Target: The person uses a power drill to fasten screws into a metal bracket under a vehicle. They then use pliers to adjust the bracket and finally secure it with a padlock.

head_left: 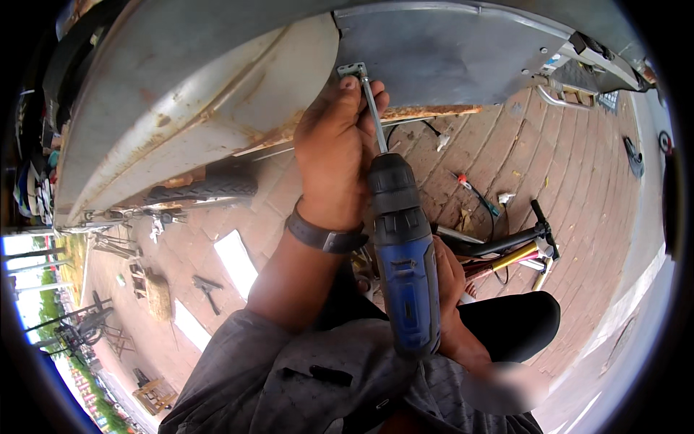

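My left hand (pixel 334 137), with a dark band on its wrist, presses a small metal bracket with holes (pixel 351 69) against the grey metal panel (pixel 441 58). Its fingers are closed, with the thumb at the bracket's lower edge. A blue and black cordless drill (pixel 406 267) points up at the panel. From its chuck a long steel bit (pixel 376 116) reaches to the bracket's right side, beside my left fingers. My right hand (pixel 448 278) is wrapped round the drill's grip, mostly hidden behind the drill body. Whether a screw sits at the bit's tip, I cannot tell.
A rust-stained curved metal panel (pixel 217 108) spans the upper left. On the paving lie a dark tool (pixel 207 291), a white sheet (pixel 236 263) and a cable with a red end (pixel 463 179). Metal tubes (pixel 517 257) lie right of the drill. A small wooden stool (pixel 154 394) stands lower left.
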`<state>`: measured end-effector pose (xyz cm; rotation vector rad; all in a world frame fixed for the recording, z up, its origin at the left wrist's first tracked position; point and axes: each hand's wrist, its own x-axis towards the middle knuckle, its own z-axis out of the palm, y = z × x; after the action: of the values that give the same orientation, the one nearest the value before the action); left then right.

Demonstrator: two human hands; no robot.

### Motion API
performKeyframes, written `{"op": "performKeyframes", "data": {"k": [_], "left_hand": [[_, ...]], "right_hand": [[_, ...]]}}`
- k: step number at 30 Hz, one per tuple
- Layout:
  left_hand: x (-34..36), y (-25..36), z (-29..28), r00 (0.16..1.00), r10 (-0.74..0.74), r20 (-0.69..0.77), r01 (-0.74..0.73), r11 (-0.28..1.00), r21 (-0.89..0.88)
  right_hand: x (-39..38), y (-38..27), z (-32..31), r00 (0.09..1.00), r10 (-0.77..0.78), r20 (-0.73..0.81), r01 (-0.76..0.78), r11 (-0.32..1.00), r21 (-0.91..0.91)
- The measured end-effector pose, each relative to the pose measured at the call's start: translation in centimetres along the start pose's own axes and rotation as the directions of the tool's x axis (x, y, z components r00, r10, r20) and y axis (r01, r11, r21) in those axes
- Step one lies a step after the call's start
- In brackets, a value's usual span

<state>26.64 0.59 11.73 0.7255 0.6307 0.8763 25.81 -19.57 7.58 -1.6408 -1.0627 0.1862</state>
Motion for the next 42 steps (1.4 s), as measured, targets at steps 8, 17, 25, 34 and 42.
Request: {"op": "performKeyframes", "data": {"k": [8,17,25,34,42], "left_hand": [[-0.1,0.7,0.2,0.998,-0.06,0.015,0.06,0.998,0.007],[-2.5,4.5,-1.3,0.957,-0.198,0.213,0.155,0.967,0.2],[-6.4,15.9,-0.7,0.472,0.243,0.847,-0.873,0.262,0.411],[-2.8,21.8,5.4,0.203,-0.087,0.975,-0.831,-0.542,0.125],[-2.9,18.3,4.9,0.305,0.124,0.944,-0.789,-0.522,0.323]], "right_hand": [[-0.2,-0.4,0.4,0.994,0.105,-0.01,-0.105,0.994,0.012],[-0.2,-0.9,1.0,0.986,0.165,-0.038,-0.159,0.98,0.122],[-0.3,-0.9,1.3,0.976,0.216,-0.038,-0.204,0.959,0.198],[-0.7,-0.7,3.0,0.975,0.216,-0.047,-0.196,0.942,0.274],[-0.5,0.0,3.4,0.982,0.179,-0.061,-0.16,0.959,0.234]]}}
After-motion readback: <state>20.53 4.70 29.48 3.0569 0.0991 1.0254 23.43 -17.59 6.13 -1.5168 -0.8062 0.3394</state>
